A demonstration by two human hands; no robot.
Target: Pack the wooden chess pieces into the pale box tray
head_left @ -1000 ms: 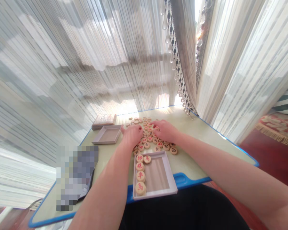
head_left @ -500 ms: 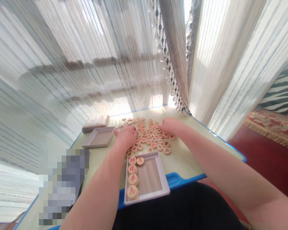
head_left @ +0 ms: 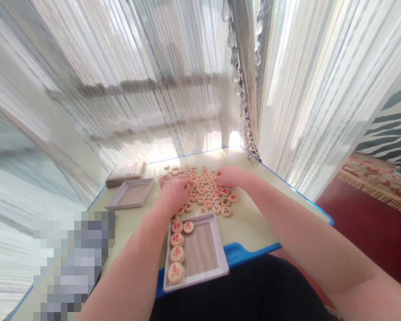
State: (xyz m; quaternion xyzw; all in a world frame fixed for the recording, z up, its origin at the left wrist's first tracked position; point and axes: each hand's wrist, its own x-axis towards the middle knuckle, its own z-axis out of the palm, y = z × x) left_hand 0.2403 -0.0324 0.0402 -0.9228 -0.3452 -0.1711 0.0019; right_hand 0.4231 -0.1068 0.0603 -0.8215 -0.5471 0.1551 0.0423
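Observation:
Round wooden chess pieces (head_left: 210,196) with red and black characters lie scattered on the pale table (head_left: 254,223). My left hand (head_left: 174,192) rests palm down on the left side of the pile, fingers stretched over the pieces. My right hand (head_left: 230,176) sits at the pile's far right, fingers curled down onto pieces; what they pinch is hidden. Just in front of my hands, a shallow grey tray (head_left: 220,254) holds several red-marked pieces (head_left: 177,247) along its left side.
An empty grey tray (head_left: 130,194) lies to the left, with a flat patterned box (head_left: 125,171) behind it. A blurred patch (head_left: 70,258) covers the table's near left. Sheer curtains and a beaded tassel (head_left: 243,111) hang close behind. The table's blue edge (head_left: 250,251) is near my lap.
The view has swung left and down a little. My hands moved apart across the pile, the right one toward the far right side. The tray's pieces stay as they were.

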